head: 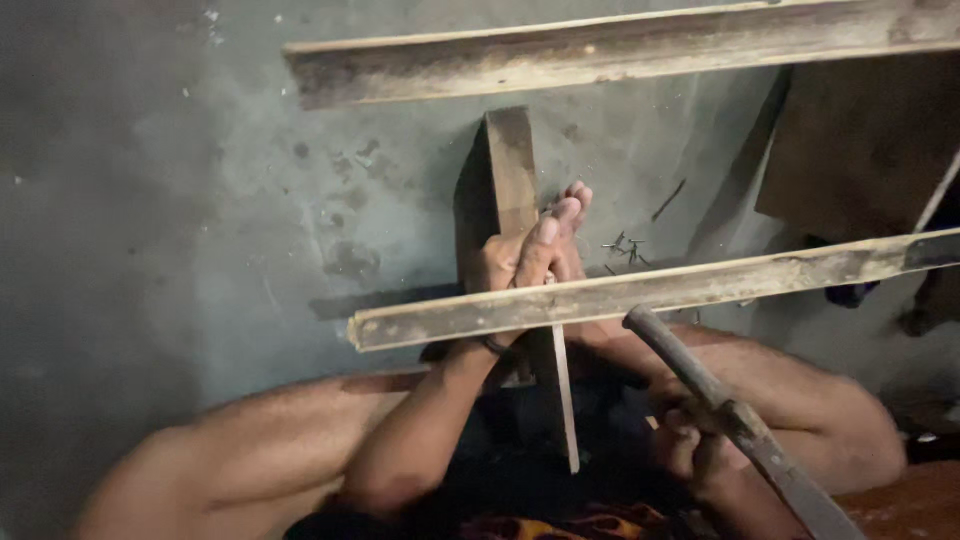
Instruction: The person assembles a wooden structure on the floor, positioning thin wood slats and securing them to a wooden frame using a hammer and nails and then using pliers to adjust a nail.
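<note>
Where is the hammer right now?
In the head view, the hammer is at lower right, gripped by the right hand, its head just below the near wooden plank.

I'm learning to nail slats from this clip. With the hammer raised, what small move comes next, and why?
Probably a light tap down toward the left hand. The right hand holds the hammer raised over the slat, and the left fingers pinch at the upright board, so keep it gentle.
</note>
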